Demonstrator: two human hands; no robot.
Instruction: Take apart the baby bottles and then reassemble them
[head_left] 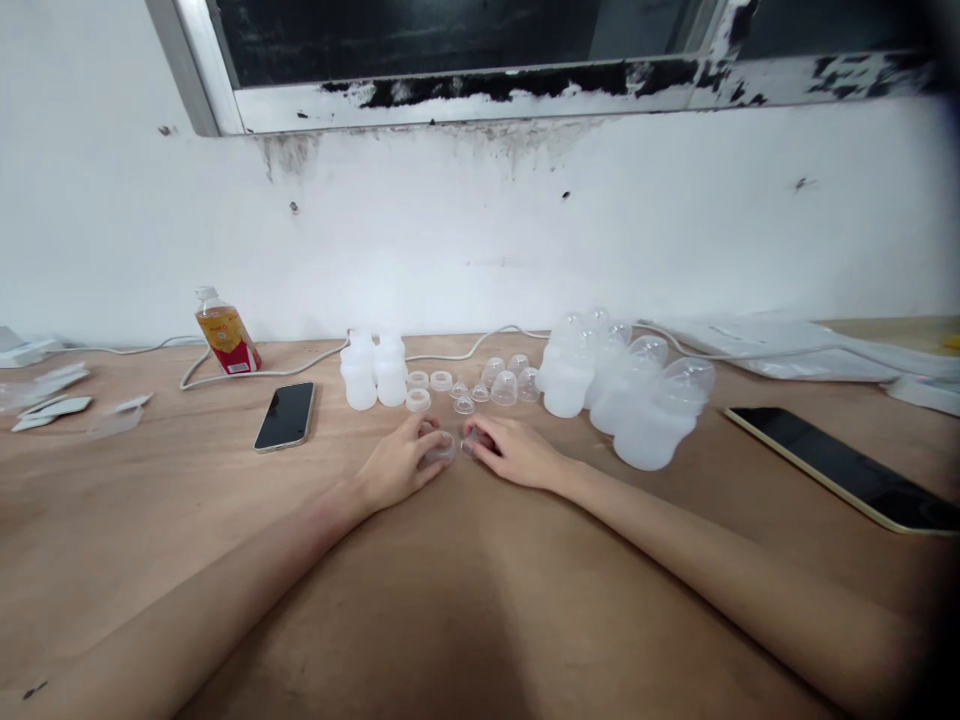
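Head view: grips a translucent piece (444, 450) in the curled fingers of the left hand (401, 462), pinches a half-hidden clear part (468, 443) in the right hand (517, 453), just short of the loose rings (418, 400) and domes (504, 388), so could scatter those with one careless forward nudge.

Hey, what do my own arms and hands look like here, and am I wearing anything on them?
Your left hand and right hand are ungloved. The left forearm and right forearm taper toward the wrists, with no sleeve, watch or bracelet showing. Part of each hand is hidden, so I can't rule out rings.
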